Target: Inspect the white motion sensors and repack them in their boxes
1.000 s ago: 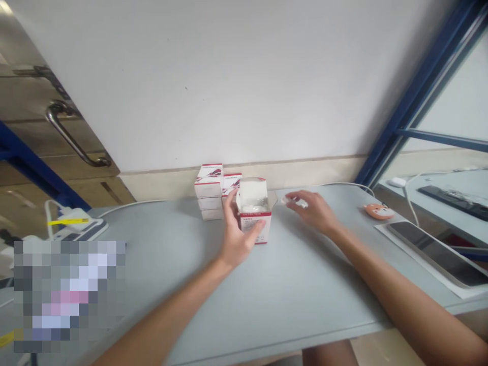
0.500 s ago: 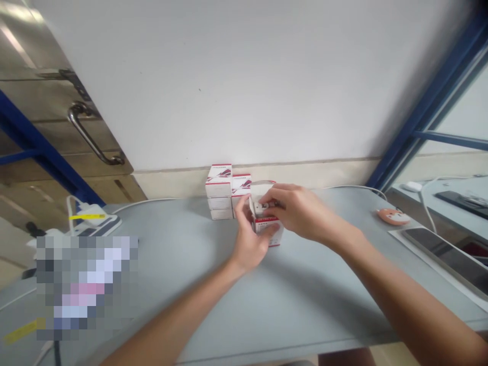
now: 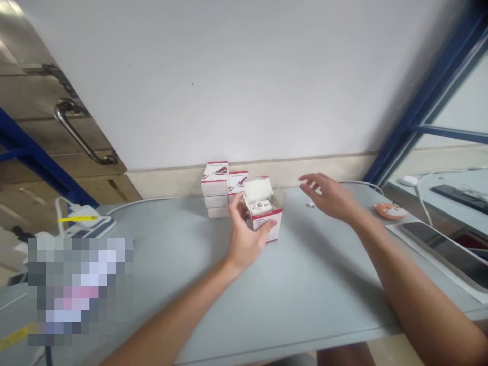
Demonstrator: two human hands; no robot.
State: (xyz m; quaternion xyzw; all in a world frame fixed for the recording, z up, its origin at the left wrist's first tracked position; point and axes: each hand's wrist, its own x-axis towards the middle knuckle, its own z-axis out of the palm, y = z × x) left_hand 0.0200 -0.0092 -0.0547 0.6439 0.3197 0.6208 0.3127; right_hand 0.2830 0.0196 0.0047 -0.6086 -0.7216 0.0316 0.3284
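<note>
My left hand (image 3: 246, 236) grips a small red-and-white cardboard box (image 3: 272, 231) on the table, fingers at its left side and thumb on the front. The lid flap (image 3: 257, 188) stands up and the side flaps are spread. Inside, near the top, sits a white part (image 3: 261, 206) with holes in it. My right hand (image 3: 328, 195) hovers to the right of the box, its fingers apart and nothing in them. Below its fingertips a small white object (image 3: 310, 205) lies on the table, too small to make out.
Closed boxes (image 3: 214, 185) of the same print are stacked against the wall, behind and left. An orange mouse (image 3: 389, 211) and a phone-like dark slab (image 3: 446, 251) are at the right. A power strip (image 3: 89, 223) with cables stands at the left, near a blurred-out patch.
My right hand has come out of the box mouth and moved right, with its fingers opened. The white part in the box is now uncovered. My left hand keeps its grip.
</note>
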